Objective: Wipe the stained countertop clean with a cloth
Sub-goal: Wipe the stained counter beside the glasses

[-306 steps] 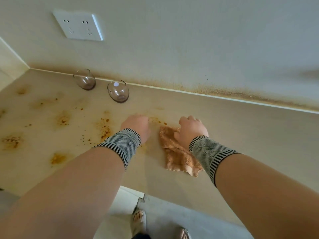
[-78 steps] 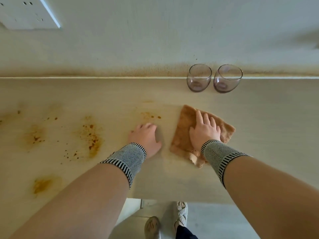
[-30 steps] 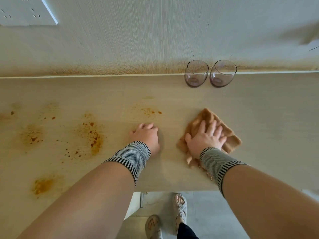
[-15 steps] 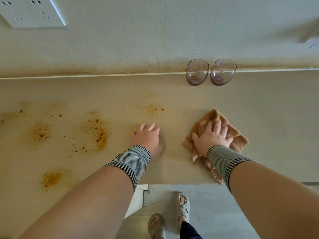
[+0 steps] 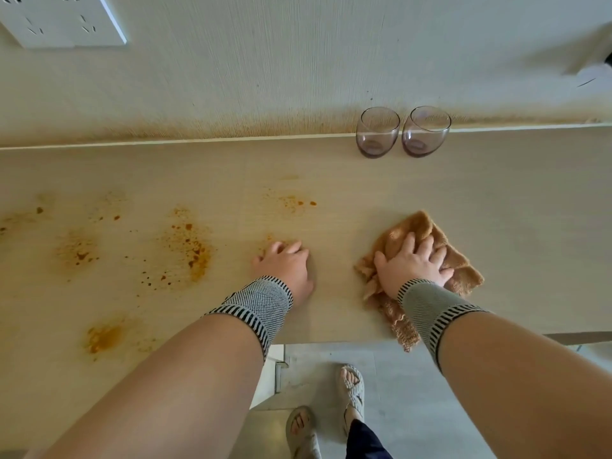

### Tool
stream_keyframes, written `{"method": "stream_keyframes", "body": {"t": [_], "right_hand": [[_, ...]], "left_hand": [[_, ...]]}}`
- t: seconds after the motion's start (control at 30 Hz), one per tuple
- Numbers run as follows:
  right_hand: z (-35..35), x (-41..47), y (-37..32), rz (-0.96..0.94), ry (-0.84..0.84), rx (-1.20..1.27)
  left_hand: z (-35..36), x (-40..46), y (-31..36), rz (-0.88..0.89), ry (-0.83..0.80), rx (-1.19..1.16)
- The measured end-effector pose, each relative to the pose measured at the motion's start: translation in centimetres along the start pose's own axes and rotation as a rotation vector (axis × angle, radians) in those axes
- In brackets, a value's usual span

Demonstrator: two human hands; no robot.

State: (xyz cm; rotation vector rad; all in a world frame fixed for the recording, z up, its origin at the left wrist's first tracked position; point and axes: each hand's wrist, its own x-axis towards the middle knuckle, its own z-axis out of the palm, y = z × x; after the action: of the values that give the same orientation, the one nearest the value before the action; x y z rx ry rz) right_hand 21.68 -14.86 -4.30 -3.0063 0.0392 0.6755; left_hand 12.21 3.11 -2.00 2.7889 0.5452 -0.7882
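The right hand (image 5: 411, 266) lay flat on the tan terry cloth (image 5: 460, 273), its fingers spread and straight, pressing the cloth down onto the beige worktop (image 5: 530, 226) — no curled grip, only the palm and fingers bearing on the fabric. The cloth was rumpled, and a frayed corner trailed toward 6 o'clock under the wrist, past the worktop's front edge. At 9 o'clock from it, apart from the cloth, the left hand (image 5: 284, 268) rested on the bare worktop and held nothing; its fingers bent slightly at the tips. Both wrists wore knitted black-and-white wristbands (image 5: 256, 304). Orange-brown stains (image 5: 192, 250) marked the surface at 9 o'clock from the left hand, with a smaller speckled patch (image 5: 294, 202) at 12 o'clock from it and another blot (image 5: 102, 337) toward 8 o'clock. Two empty stemless glasses (image 5: 377, 132) stood side by side against the wall at 12 o'clock from the cloth — well apart from it. A white wall socket (image 5: 63, 21) sat at 10 o'clock, and sandalled feet (image 5: 352, 387) showed on the grey floor below.
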Motion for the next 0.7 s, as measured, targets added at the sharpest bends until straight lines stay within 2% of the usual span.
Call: {"method": "stream_keyframes", "body": {"t": [0.07,0.17,0.23,0.3,0.43,0.5,0.57,0.7], "right_hand": [[0.5,-1.3,-2.2,-0.113,-0.020,0.001],[2.2,-4.0,-4.8,-0.542,-0.026,-0.053],[2.5,-4.1,-4.8,-0.655,-0.056,-0.077],[2.1,-3.0,-3.4,-0.596,-0.035,-0.046],[0.9,-1.4,0.2,-0.081,0.039,0.084],[0.9,-1.7,-0.2,0.064,0.004,0.071],[1.1,-2.2,-1.4,0.042,-0.020,0.039],[2.2,-4.0,-4.0,-0.415,-0.021,-0.058]], "left_hand": [[0.1,0.2,-0.1,-0.003,-0.007,-0.011],[0.1,0.3,-0.2,-0.006,-0.004,-0.009],[0.1,0.2,-0.1,-0.010,0.001,-0.008],[0.2,0.2,-0.1,-0.005,-0.004,-0.010],[0.4,0.5,-0.2,-0.009,-0.020,-0.020],[0.5,0.6,-0.3,-0.007,-0.029,-0.035],[0.5,0.7,-0.3,-0.006,-0.029,-0.040],[0.4,0.8,-0.1,-0.028,-0.027,-0.024]]}}
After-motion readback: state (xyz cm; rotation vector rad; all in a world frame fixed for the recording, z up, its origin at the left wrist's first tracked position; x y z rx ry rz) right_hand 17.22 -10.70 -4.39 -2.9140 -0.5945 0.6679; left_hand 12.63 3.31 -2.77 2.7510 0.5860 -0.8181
